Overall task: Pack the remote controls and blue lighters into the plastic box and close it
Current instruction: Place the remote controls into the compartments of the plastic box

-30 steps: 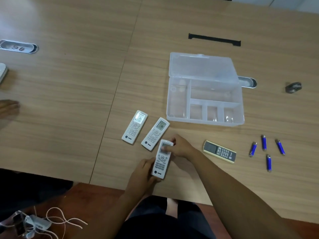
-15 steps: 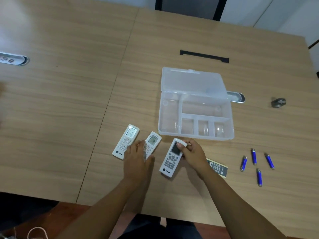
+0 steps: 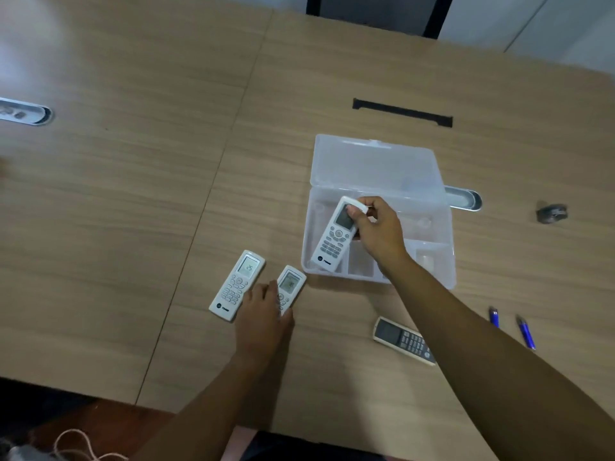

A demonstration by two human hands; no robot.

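The clear plastic box (image 3: 444, 281) lies open on the wooden table, its lid (image 3: 376, 164) folded back flat. My right hand (image 3: 377, 229) grips a white remote (image 3: 334, 237) by its top end and holds it tilted over the box's left compartment. My left hand (image 3: 261, 314) rests on a second white remote (image 3: 290, 284) on the table. A third white remote (image 3: 237, 284) lies just left of it. A beige and dark remote (image 3: 402, 341) lies below the box, partly hidden by my right forearm. Two blue lighters (image 3: 525, 331) show at the right.
A black strip (image 3: 402, 112) lies behind the box. A metal cable grommet (image 3: 464, 198) sits by the box's right side and another (image 3: 25, 112) at the far left. A small dark object (image 3: 551, 212) rests at the right edge. Cables (image 3: 76, 447) hang below the table's front edge.
My right hand has lifted the white remote off the table and carried it up over the box. My left hand stays on the second remote. The camera has tilted.
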